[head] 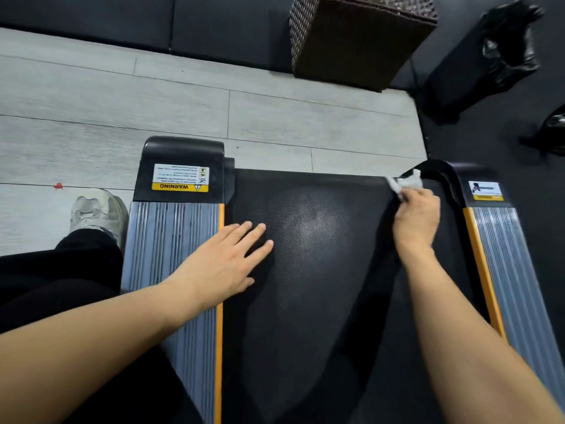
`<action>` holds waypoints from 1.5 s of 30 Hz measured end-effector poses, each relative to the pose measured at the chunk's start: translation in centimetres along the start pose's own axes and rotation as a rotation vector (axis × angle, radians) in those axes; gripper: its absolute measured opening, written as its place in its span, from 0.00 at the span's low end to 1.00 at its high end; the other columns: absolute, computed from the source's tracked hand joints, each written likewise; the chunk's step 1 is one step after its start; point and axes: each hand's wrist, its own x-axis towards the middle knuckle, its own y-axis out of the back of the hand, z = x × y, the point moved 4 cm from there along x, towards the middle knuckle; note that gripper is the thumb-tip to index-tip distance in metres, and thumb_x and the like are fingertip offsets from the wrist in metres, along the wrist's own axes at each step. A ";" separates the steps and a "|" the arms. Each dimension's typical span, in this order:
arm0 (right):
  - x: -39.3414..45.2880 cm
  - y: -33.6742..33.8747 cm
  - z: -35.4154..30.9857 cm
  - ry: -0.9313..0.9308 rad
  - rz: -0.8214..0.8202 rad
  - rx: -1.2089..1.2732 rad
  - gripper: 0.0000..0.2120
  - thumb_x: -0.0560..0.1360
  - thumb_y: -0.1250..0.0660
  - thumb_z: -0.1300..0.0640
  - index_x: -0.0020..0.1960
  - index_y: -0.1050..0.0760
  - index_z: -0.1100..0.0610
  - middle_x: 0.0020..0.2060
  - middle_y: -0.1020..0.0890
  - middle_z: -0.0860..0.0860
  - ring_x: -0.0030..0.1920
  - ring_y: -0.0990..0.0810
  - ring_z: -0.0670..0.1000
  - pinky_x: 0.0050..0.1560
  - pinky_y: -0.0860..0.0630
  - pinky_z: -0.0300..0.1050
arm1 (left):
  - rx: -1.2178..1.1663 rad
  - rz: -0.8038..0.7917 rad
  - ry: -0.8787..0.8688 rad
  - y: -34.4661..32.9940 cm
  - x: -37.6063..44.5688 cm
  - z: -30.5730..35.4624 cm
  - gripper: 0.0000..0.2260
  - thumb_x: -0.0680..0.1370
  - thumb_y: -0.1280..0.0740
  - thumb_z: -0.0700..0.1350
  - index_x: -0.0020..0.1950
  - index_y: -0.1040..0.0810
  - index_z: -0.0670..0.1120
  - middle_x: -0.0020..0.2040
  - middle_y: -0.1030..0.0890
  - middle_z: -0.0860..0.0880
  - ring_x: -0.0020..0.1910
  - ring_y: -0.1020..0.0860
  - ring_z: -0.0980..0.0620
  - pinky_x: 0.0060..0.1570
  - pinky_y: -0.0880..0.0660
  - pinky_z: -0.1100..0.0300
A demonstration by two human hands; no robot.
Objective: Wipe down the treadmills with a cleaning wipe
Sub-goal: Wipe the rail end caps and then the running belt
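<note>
A person crouches at the rear end of a treadmill, working a white wipe (405,181) into the belt's (305,270) far right corner, close to the end cap of the right rail (501,255). The right hand (417,218) has its fingers curled round the crumpled wipe, pressing it to the belt. The left hand (226,264) lies flat, fingers spread and straight, on the belt's left edge beside the left rail (171,240), holding nothing. A paler patch shows mid-belt; whether it marks wiped surface cannot be told. Judging by this, the belt end is in hand, while the rails, their caps and any other treadmills appear left to do.
</note>
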 end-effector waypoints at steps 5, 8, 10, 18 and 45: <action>-2.7 -0.5 -7.7 0.097 0.081 0.158 0.13 0.66 0.34 0.72 0.45 0.16 0.62 0.40 0.18 0.62 0.41 0.22 0.64 0.42 0.21 0.53 | 0.024 -0.005 -0.007 0.2 0.0 0.0 0.35 0.81 0.36 0.61 0.83 0.43 0.47 0.82 0.41 0.39 0.79 0.38 0.39 0.77 0.40 0.45; -8.2 -1.8 -16.5 0.423 -0.036 0.396 0.13 0.68 0.29 0.71 0.48 0.14 0.58 0.44 0.16 0.56 0.45 0.23 0.54 0.47 0.25 0.45 | 0.035 -0.054 -0.004 0.5 0.1 -0.1 0.36 0.75 0.27 0.60 0.78 0.31 0.45 0.76 0.30 0.37 0.73 0.28 0.37 0.70 0.29 0.44; -10.8 -2.0 -19.4 0.574 -0.151 0.372 0.13 0.71 0.29 0.69 0.52 0.16 0.58 0.45 0.18 0.54 0.45 0.23 0.57 0.46 0.23 0.50 | 0.048 -0.050 -0.009 0.7 0.1 0.0 0.36 0.74 0.25 0.59 0.77 0.29 0.45 0.74 0.28 0.36 0.71 0.27 0.36 0.69 0.28 0.44; -2.6 1.0 0.9 0.104 0.143 -0.036 0.15 0.72 0.36 0.66 0.53 0.16 0.56 0.39 0.23 0.63 0.37 0.26 0.63 0.39 0.23 0.57 | 0.100 -0.069 0.017 0.6 -0.1 0.4 0.35 0.78 0.30 0.59 0.80 0.34 0.45 0.77 0.32 0.37 0.74 0.30 0.37 0.72 0.31 0.45; -4.6 1.0 -4.4 0.589 0.097 0.113 0.15 0.72 0.31 0.66 0.54 0.15 0.53 0.39 0.21 0.57 0.38 0.25 0.59 0.41 0.26 0.51 | 0.018 -0.333 0.131 -0.4 4.0 8.9 0.45 0.74 0.54 0.77 0.73 0.82 0.60 0.77 0.78 0.44 0.79 0.69 0.36 0.72 0.58 0.24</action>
